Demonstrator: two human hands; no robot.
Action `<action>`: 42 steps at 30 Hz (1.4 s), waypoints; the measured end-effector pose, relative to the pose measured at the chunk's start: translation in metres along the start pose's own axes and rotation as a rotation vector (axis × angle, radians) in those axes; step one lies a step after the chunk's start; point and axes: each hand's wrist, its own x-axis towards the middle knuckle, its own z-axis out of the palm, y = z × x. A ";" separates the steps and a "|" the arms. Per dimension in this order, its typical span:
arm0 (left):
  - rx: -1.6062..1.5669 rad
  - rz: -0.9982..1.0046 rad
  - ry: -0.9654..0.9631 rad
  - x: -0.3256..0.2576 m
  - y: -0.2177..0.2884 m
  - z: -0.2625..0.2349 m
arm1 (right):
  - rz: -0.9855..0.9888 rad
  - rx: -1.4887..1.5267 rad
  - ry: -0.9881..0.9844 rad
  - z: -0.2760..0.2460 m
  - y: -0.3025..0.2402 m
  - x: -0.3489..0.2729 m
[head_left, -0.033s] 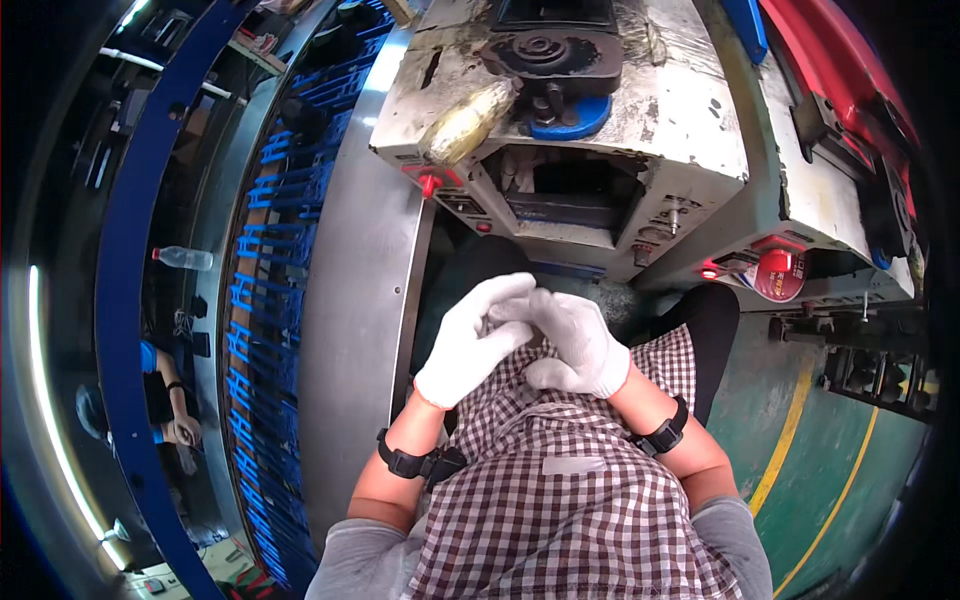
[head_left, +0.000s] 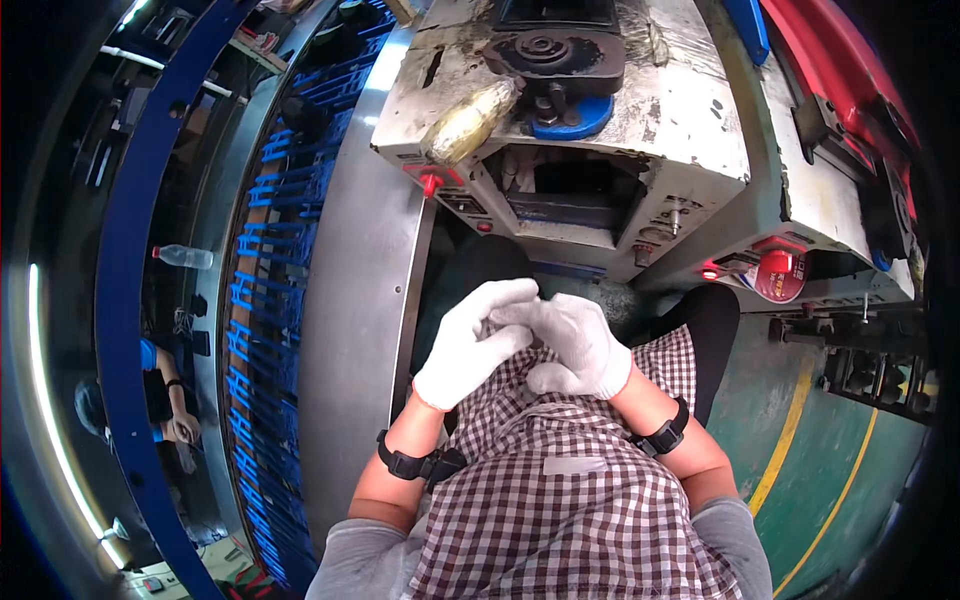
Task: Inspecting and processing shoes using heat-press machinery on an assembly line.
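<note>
My left hand (head_left: 465, 345) and my right hand (head_left: 582, 348), both in white knit gloves, meet above my lap. The left hand's fingers curve toward the right one, with its thumb held apart. Into that curve reach the right hand's fingertips, touching or nearly touching the left glove. The right thumb stands away from its fingers, pointing left. No object shows in either hand; the space between the palms is partly hidden. Beneath them is a brown-and-white checked apron (head_left: 560, 500).
Ahead stands a worn white machine (head_left: 690, 120) with a red knob (head_left: 431, 184) and a plastic-wrapped bundle (head_left: 465, 125). A metal counter (head_left: 355, 300) runs along my left, beside blue racks (head_left: 240, 290). Beyond these are a bottle (head_left: 185, 257) and another person's arm (head_left: 178, 400). A second machine (head_left: 830, 200) stands right.
The fingertips of both gloves have shifted slightly where they meet. My arms and the surroundings look the same.
</note>
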 end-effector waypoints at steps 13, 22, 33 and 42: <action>0.102 0.070 0.182 -0.007 -0.023 0.015 | 0.035 0.062 -0.007 0.022 0.003 -0.004; 0.239 0.283 0.108 -0.004 -0.029 0.001 | 0.283 0.398 0.037 0.029 -0.003 -0.006; 0.102 0.196 0.148 -0.004 -0.036 0.004 | 0.467 0.626 0.011 0.032 -0.004 -0.005; -0.028 -0.030 0.157 0.001 -0.050 0.004 | 0.524 0.459 -0.052 0.034 -0.005 -0.004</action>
